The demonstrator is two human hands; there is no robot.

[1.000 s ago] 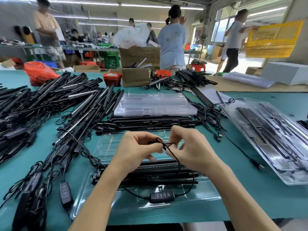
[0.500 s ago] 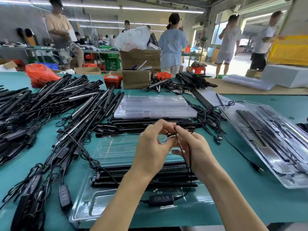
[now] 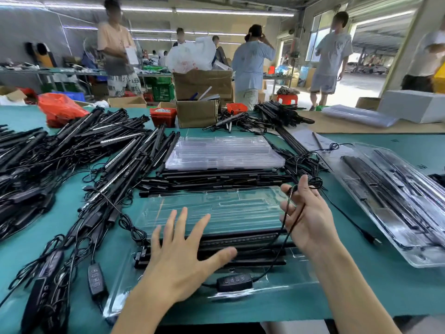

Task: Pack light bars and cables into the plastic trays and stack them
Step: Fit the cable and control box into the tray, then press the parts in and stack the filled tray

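A clear plastic tray (image 3: 216, 206) lies in front of me on the green table. Black light bars (image 3: 250, 239) rest across its near half, and a black inline controller (image 3: 234, 282) sits at its front edge. My left hand (image 3: 183, 256) hovers over the bars, palm down with fingers spread, holding nothing. Over the tray's right end, my right hand (image 3: 310, 218) is raised with the thin black cable (image 3: 285, 220) caught between its fingers. A small coil of that cable sits at the fingertips, and the rest hangs down to the controller.
A stack of empty clear trays (image 3: 224, 153) stands behind loose bars (image 3: 216, 179). A big tangle of light bars and cables (image 3: 72, 165) covers the left. Filled trays (image 3: 397, 201) lie at the right. Cardboard boxes (image 3: 197, 112) and several people stand beyond the table.
My hands, together pinching the cable a second ago, have parted. The left hand let go and dropped, opening over the bars. The right hand moved right, keeping the cable.
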